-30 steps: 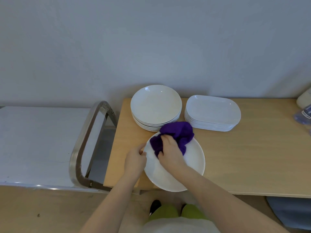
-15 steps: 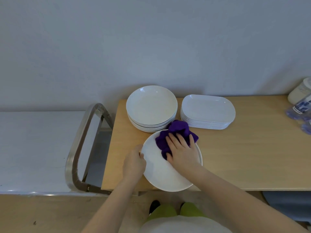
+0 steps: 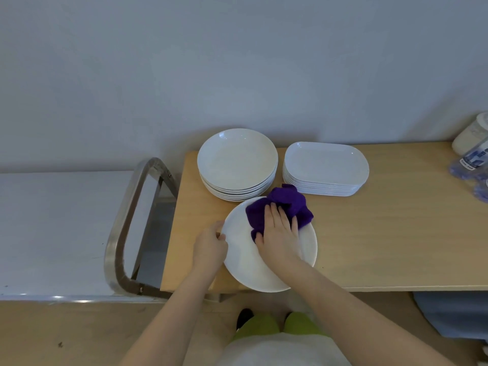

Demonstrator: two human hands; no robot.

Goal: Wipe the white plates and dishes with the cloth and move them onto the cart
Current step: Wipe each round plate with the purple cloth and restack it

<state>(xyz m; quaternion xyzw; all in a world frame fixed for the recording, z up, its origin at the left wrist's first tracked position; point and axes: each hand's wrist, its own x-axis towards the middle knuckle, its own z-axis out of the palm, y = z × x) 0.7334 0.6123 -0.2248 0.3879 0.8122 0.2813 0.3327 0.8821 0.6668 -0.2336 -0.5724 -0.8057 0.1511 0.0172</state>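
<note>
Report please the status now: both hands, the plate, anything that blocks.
Left hand grips rim of round white plate. Right hand presses purple cloth flat on it. Steel cart to the left, path open.

two plate stacks (image 3: 237, 165), one cloth (image 3: 282, 204)

glossy plates (image 3: 237, 159), matt wood table (image 3: 383, 228)

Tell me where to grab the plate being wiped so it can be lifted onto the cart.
Grip the plate by its left rim, coming from the cart side, probably best. That edge is bare, and the left hand already holds it there. The near rim overhangs the table edge, so fingers could slip underneath. The right hand presses the purple cloth flat across the far right part.
</note>
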